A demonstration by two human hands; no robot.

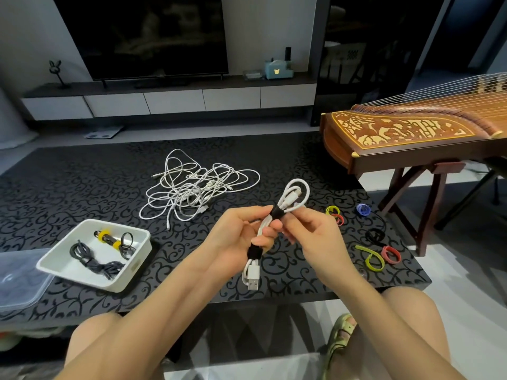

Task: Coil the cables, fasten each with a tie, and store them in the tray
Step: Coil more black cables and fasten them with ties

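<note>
Bare knees and a green sandal [343,334] sit nearest, at the bottom edge. Above the black patterned table [82,187] both hands hold a coiled white cable [295,194]. Left hand [238,239] has fingers curled round the coil's middle. Right hand [312,231] pinches it at the upper black tie [275,213]. A second black tie [253,253] wraps the lower part, USB plug [253,283] hanging below.

Left, the white tray [82,279] is on the table with coiled black cables [94,260] and a yellow-tied bundle [109,237] inside, a clear plastic lid [19,281] beside it. Right, loose ties lie on the table: green [370,260], red [391,254], black [374,235], blue [363,209]. Further back, a tangled pile of white cables [192,190]. Beyond that, a wooden zither [406,135] on a stand to the right and a TV [142,37] on a low console.
</note>
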